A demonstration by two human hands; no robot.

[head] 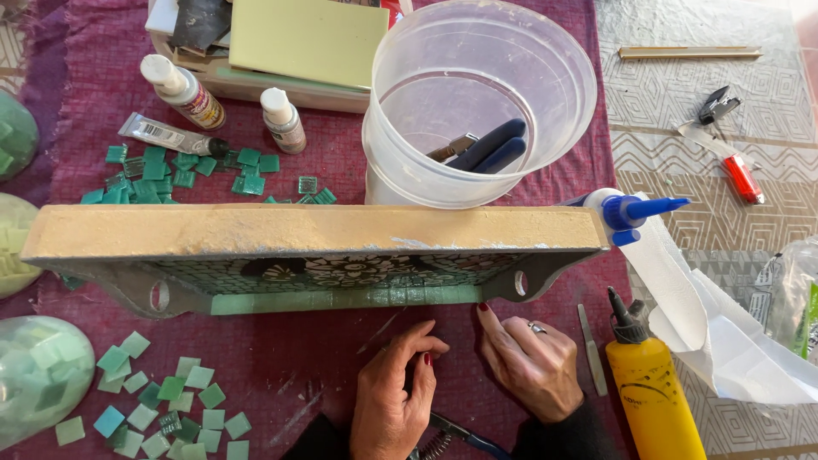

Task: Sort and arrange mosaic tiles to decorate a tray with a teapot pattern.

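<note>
Centre frame: right hand [532, 365] w/ index fingertip on pale-green tile strip [341, 300] edging the upright mosaic-faced wooden tray [307, 232], holding nothing; left hand [394, 393] curled loosely, seemingly empty, over blue-handled nippers [456, 433] at bottom edge.

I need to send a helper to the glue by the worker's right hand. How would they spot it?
Start at the long tray standing on edge across the maroon cloth. Right of the right hand stands the glue bottle. It is bright yellow with a black nozzle, unlike the flat metal file beside it.
</note>
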